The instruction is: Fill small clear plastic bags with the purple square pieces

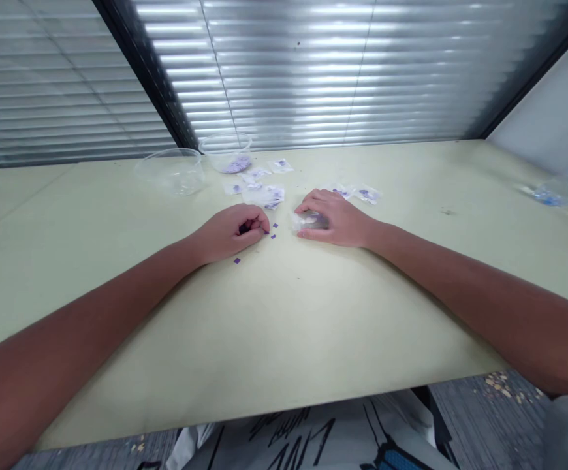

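My left hand rests on the table with thumb and forefinger pinched together on a small purple piece. Two more purple squares lie just right of those fingertips, and another purple square lies below the hand. My right hand is curled round a clear plastic bag, thumb below and fingers above. What is inside the bag cannot be made out. Beyond my hands lie several small clear packets with purple pieces in them.
At the back left stand a clear round bowl and a second clear bowl holding purple pieces. More purple packets lie behind my right hand. A clear plastic container is at the far right. Window blinds border the table's far edge.
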A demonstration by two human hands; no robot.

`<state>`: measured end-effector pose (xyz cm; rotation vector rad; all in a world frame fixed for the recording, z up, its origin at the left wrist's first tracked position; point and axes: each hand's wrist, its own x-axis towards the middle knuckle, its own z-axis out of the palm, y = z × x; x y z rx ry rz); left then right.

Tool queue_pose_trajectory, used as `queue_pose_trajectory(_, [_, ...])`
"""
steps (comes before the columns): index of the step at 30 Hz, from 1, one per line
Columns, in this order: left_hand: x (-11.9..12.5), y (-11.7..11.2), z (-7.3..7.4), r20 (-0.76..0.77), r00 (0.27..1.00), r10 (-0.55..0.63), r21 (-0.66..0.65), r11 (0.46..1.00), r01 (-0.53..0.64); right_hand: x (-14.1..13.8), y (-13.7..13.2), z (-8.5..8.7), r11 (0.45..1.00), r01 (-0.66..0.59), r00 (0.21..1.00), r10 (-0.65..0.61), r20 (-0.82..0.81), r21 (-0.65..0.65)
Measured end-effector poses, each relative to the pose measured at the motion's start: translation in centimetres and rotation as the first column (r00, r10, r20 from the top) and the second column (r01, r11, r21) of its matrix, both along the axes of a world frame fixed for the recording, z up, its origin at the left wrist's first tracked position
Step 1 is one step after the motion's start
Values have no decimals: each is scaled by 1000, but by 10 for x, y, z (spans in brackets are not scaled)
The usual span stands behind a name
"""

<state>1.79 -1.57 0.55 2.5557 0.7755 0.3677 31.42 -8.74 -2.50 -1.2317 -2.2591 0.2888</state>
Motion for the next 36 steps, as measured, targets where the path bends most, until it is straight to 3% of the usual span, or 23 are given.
queue_pose_trajectory(36, [-1,1,-2,9,1000,-9,5,1000,9,-1,0,0,1000,5,1000,-5,5,-2])
